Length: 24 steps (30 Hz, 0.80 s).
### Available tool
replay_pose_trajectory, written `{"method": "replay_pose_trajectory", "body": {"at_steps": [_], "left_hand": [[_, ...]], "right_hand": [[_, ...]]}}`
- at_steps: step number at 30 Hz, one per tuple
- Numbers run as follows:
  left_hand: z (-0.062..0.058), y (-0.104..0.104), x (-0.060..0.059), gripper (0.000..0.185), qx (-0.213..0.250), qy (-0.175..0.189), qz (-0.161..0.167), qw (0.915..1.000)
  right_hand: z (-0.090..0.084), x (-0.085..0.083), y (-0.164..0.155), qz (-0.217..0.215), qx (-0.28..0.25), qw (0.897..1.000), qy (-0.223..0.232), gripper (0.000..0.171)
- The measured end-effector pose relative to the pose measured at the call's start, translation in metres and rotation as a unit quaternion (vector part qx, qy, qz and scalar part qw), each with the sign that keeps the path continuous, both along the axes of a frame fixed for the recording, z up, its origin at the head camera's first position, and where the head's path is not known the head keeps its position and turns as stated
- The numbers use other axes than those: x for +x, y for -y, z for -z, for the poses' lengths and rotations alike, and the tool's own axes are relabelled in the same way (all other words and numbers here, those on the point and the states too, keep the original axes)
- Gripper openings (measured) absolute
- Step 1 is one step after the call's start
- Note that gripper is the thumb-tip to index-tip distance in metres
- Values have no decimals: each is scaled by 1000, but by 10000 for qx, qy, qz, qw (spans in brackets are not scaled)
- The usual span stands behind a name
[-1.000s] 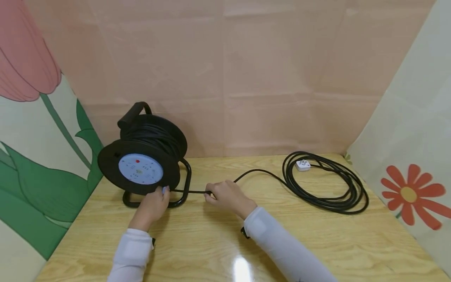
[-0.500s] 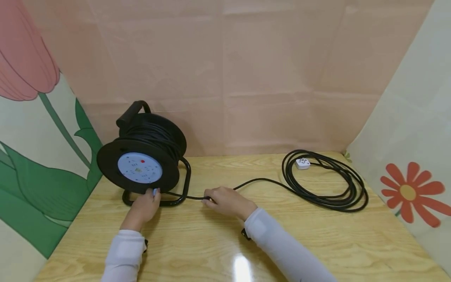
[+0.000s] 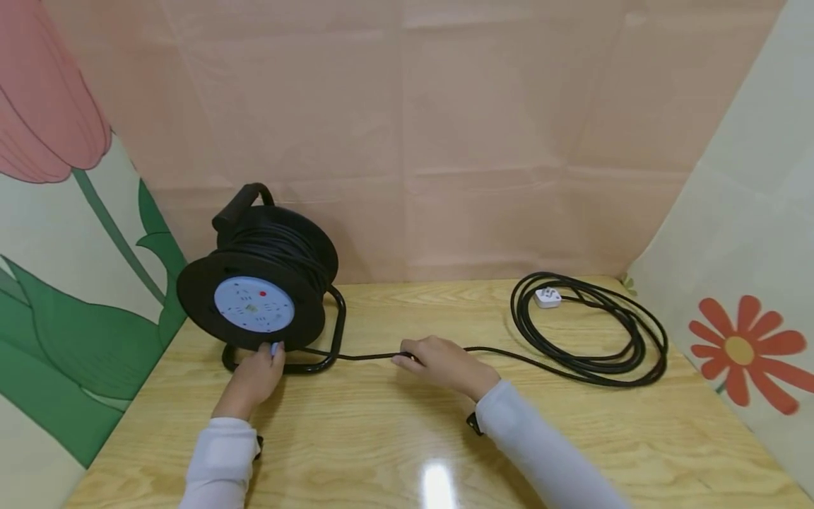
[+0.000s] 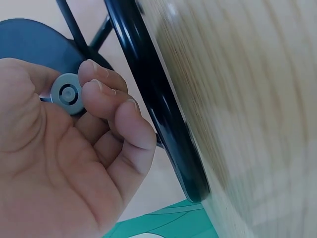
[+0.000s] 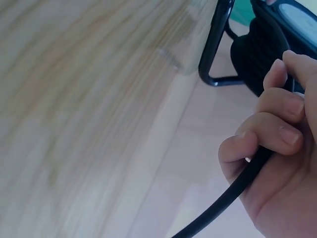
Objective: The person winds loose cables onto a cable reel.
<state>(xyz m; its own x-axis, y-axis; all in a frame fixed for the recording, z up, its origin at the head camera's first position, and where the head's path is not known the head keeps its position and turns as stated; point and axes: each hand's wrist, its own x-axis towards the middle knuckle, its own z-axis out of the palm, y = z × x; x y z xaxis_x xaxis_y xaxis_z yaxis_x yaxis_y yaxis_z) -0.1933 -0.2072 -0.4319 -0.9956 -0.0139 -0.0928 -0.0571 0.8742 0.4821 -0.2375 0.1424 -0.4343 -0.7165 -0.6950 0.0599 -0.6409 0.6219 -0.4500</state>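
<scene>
A: Head view: left hand at the lower rim of the black plastic cable reel on the wooden bench; right hand on the black rubber cable.

B: Cable axis?

A: Left-right, from reel through the right hand to the loose coil.

B: Left wrist view?

A: Fingers pinch the small grey crank knob.

B: Right wrist view?

A: Fingers curl around the cable; reel lies beyond the fingertips.
</scene>
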Motion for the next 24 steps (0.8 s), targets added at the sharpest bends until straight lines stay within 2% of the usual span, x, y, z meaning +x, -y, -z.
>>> {"method": "replay_pose_trajectory", "body": {"at_steps": [10,18,24], "left_hand": [[-1,3,0,62,-51,-62,34,10000],[-1,7,2,68,23,133,38,9999],[0,7,1,69,51,90,98,9999]], "right_hand": [[-1,5,-52,419,147,9990,111,46],[8,12,-104,718,275,9967,-269,41],[10,17,-140,1003,373,9937,-325,40]]}}
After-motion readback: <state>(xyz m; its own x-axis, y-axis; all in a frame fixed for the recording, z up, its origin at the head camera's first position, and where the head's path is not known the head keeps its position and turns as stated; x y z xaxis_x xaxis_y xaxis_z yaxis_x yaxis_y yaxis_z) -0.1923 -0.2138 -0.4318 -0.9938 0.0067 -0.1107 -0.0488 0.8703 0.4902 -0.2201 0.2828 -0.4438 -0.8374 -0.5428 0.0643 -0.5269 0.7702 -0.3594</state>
